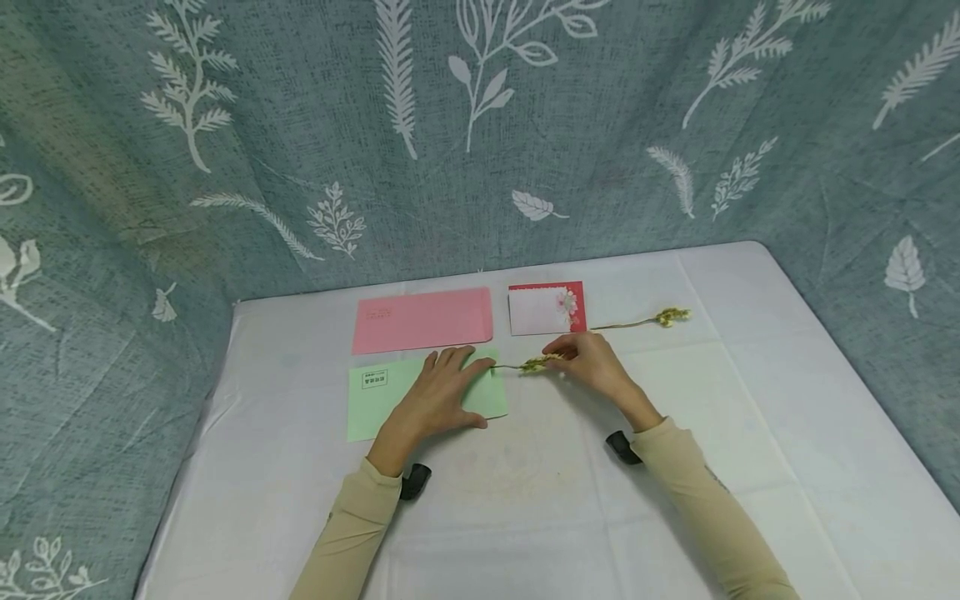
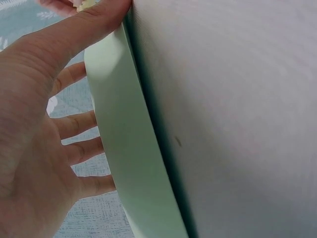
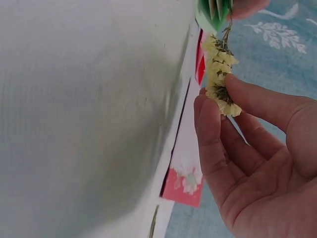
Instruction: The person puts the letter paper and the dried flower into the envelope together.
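My left hand (image 1: 435,396) spans the green envelope (image 1: 390,400), thumb at its near edge and fingertips along its far edge. In the right wrist view the envelope's end (image 3: 213,15) gapes, with several paper layers showing. At the envelope's right end, my right hand (image 1: 592,362) pinches the yellow blossoms of a dried flower sprig (image 3: 220,59) between thumb and fingers. The sprig's thin stem points left to the envelope's gaping end, by the left fingertips. Whether the stem tip lies inside cannot be seen.
Behind the green envelope lies a pink envelope (image 1: 423,319). A red-bordered card with printed flowers (image 1: 543,310) lies to its right. A second dried flower sprig (image 1: 667,317) rests further right. White cloth (image 1: 495,517) covers the table; a leaf-patterned curtain (image 1: 420,200) hangs behind.
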`<state>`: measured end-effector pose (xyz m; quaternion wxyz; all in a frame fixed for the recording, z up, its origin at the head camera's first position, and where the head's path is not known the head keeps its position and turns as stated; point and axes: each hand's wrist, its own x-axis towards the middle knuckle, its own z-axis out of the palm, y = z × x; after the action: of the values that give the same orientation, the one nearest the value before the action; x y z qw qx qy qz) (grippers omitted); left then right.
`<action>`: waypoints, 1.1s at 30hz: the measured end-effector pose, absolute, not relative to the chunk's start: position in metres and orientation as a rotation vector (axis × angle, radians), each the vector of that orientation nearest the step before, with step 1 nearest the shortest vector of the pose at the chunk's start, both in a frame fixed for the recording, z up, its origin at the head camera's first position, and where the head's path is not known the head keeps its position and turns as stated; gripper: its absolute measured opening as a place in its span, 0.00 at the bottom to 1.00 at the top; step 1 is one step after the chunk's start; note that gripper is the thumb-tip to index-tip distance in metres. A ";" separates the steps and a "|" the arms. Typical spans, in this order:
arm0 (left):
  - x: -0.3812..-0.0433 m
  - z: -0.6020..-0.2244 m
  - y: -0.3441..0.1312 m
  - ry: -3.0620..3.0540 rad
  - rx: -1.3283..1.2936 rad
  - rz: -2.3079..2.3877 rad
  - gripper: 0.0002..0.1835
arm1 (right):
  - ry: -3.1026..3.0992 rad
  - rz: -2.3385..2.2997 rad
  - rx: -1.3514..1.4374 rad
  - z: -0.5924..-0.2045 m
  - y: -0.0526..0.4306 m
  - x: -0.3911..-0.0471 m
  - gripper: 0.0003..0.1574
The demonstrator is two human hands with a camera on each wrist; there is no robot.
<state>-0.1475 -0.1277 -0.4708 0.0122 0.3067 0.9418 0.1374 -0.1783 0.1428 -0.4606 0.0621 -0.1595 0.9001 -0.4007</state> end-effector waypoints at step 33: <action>-0.145 -0.473 -0.128 2.941 0.953 0.409 0.50 | 2.567 -1.232 -0.516 -0.474 0.107 -0.180 0.12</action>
<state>-0.1451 -0.1280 -0.4731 0.0113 0.3057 0.9430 0.1310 -0.1803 0.1069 -0.4738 0.1236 -0.1768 0.8803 -0.4225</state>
